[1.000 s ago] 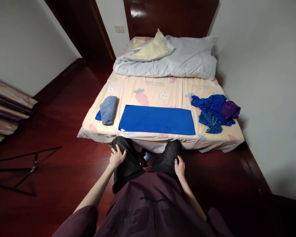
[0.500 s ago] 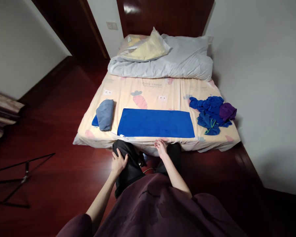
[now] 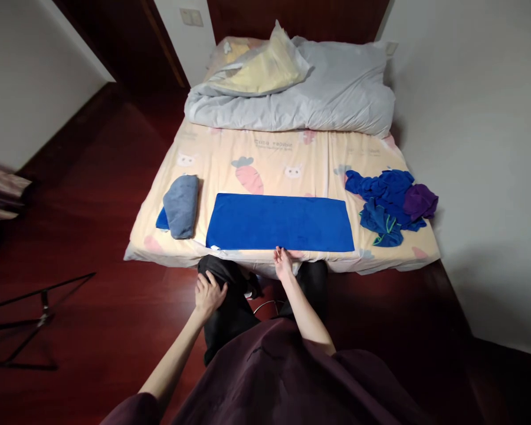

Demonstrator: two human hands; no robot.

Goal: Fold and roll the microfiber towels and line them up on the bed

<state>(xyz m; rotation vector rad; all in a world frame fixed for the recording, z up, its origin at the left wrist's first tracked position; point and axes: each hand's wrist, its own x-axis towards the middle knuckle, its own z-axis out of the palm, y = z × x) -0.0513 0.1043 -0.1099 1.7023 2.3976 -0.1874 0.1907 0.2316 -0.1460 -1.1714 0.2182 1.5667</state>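
Note:
A blue towel (image 3: 279, 223), folded into a long rectangle, lies flat along the front of the bed, with a small white tag at its near left corner. My right hand (image 3: 284, 263) is at the middle of the towel's near edge, palm turned up and fingers loosely bent; nothing shows in it. Whether its fingertips touch the cloth I cannot tell. My left hand (image 3: 209, 293) rests open on my left knee, fingers spread over the dark trousers (image 3: 225, 324).
On the bed's left lies a folded grey-blue towel (image 3: 181, 206) over a blue cloth. Crumpled blue and purple cloths (image 3: 383, 195) are heaped at right. A grey quilt (image 3: 336, 88) and yellow pillow (image 3: 269, 65) fill the far end. Black tripod legs (image 3: 44, 319) stand on the floor.
My right hand has moved slightly forward and left to the towel's near edge, its fingers now more bent. My left hand stays on the knee. The view has tilted down a little.

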